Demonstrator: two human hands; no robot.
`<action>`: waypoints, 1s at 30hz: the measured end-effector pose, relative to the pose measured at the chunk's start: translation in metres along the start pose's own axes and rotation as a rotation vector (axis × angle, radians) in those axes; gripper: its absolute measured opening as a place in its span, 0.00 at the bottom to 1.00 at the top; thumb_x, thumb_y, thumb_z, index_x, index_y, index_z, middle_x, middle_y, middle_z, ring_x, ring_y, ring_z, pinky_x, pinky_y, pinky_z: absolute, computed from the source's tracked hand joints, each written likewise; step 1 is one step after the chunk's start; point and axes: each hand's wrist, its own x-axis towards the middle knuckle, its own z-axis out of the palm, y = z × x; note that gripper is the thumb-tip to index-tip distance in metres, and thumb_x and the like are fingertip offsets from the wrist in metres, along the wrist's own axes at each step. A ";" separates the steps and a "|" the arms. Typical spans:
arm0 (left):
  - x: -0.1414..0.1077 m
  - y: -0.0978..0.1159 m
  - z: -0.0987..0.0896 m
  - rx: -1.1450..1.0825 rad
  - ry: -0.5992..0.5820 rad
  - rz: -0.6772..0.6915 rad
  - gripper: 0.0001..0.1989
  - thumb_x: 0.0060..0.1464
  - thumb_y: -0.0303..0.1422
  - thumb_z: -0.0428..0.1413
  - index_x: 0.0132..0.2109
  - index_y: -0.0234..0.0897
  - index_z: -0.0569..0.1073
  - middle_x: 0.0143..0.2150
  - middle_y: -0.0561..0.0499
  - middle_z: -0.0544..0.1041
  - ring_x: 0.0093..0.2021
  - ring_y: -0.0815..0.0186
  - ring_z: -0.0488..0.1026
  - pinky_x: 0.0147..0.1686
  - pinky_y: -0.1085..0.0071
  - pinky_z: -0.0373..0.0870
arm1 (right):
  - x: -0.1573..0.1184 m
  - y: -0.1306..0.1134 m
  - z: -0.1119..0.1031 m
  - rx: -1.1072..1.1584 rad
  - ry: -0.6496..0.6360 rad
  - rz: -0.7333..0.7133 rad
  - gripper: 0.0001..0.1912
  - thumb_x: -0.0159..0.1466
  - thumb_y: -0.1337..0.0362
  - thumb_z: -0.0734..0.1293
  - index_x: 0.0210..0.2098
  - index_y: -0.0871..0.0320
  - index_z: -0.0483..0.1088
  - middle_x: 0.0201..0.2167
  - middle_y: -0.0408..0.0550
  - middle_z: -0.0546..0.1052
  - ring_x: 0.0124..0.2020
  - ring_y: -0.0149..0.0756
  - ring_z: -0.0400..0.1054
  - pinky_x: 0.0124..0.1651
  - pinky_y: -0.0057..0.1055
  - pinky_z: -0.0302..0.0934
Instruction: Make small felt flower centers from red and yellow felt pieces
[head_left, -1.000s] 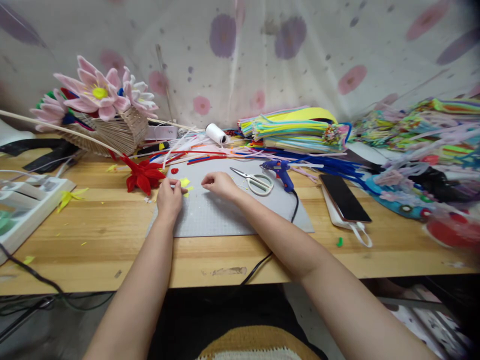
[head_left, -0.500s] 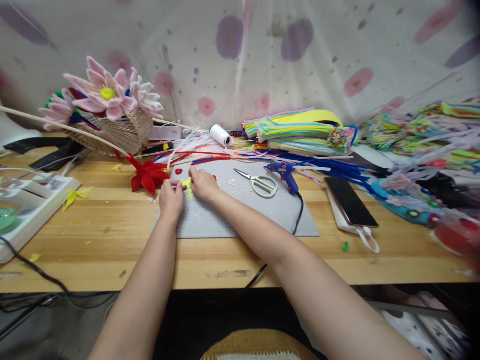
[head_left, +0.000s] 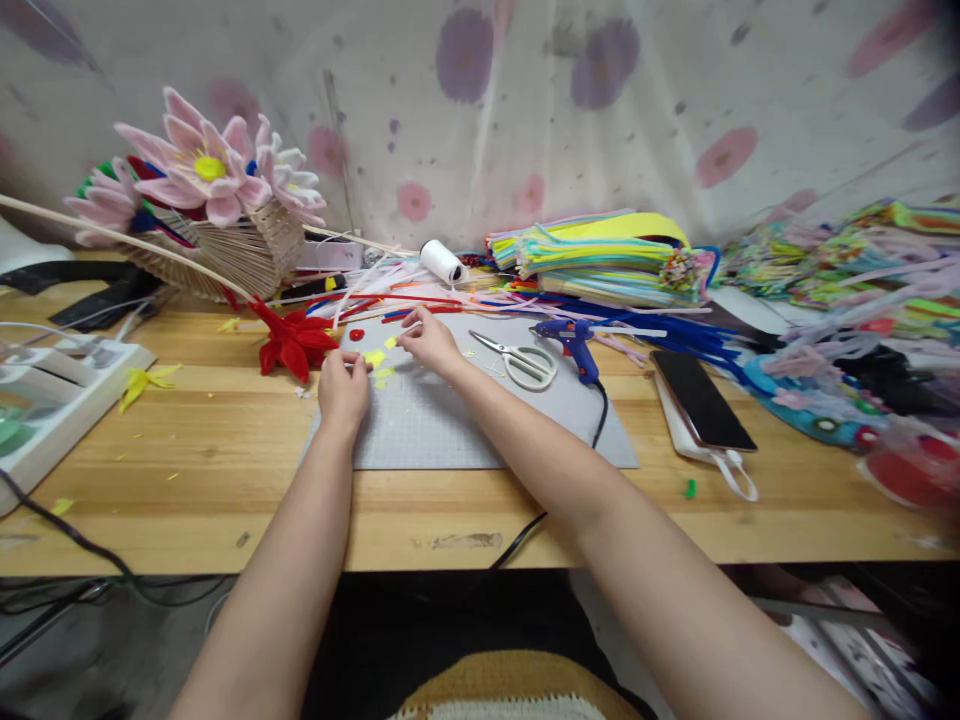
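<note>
My left hand (head_left: 343,392) is closed in a pinch over the left part of the grey cutting mat (head_left: 420,430); what its fingertips hold is too small to make out. Facing it, my right hand (head_left: 433,345) pinches at a small yellow piece (head_left: 391,342). Between the hands lie more yellow scraps (head_left: 374,357) on the mat. A small red piece (head_left: 357,335) is just beyond them. Left of my left hand rests a red fuzzy flower (head_left: 291,342) on a long stem. Scissors (head_left: 525,366) and a blue glue gun (head_left: 571,345) lie right of my right hand.
Pink fuzzy flowers (head_left: 206,165) stand in a woven basket (head_left: 240,255) at the back left. Bundles of pipe cleaners (head_left: 600,250) and a white thread spool (head_left: 441,262) line the back. A phone (head_left: 701,400) lies right; a power strip (head_left: 82,410) sits left.
My right hand has moved slightly right and away from my left hand, uncovering yellow scraps between them. My left hand stays nearly in place. The view has shifted a little.
</note>
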 end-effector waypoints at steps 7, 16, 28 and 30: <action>-0.005 0.009 -0.002 -0.123 0.125 0.125 0.03 0.50 0.31 0.52 0.30 0.38 0.64 0.32 0.51 0.71 0.33 0.67 0.70 0.38 0.69 0.67 | -0.026 0.000 -0.015 0.239 -0.118 0.045 0.09 0.54 0.71 0.63 0.33 0.56 0.59 0.25 0.39 0.74 0.24 0.26 0.68 0.24 0.20 0.60; 0.002 -0.003 0.004 -0.335 0.260 0.002 0.07 0.52 0.36 0.52 0.33 0.37 0.65 0.27 0.53 0.74 0.29 0.68 0.73 0.37 0.69 0.68 | -0.013 -0.005 0.014 -0.128 -0.039 -0.043 0.08 0.55 0.68 0.63 0.37 0.55 0.64 0.32 0.41 0.77 0.35 0.30 0.71 0.38 0.28 0.62; 0.002 0.005 0.005 -0.214 0.076 -0.134 0.05 0.50 0.34 0.54 0.32 0.37 0.67 0.27 0.52 0.75 0.30 0.65 0.75 0.31 0.71 0.67 | -0.014 -0.002 0.019 -0.617 -0.219 -0.314 0.19 0.56 0.71 0.60 0.48 0.58 0.64 0.43 0.49 0.75 0.45 0.40 0.65 0.48 0.35 0.59; 0.002 0.003 0.005 -0.240 0.092 -0.123 0.05 0.50 0.34 0.54 0.32 0.37 0.66 0.27 0.52 0.75 0.28 0.67 0.75 0.30 0.72 0.67 | -0.014 -0.002 0.020 -0.647 -0.237 -0.332 0.19 0.57 0.72 0.59 0.48 0.59 0.64 0.43 0.51 0.74 0.45 0.40 0.65 0.49 0.36 0.58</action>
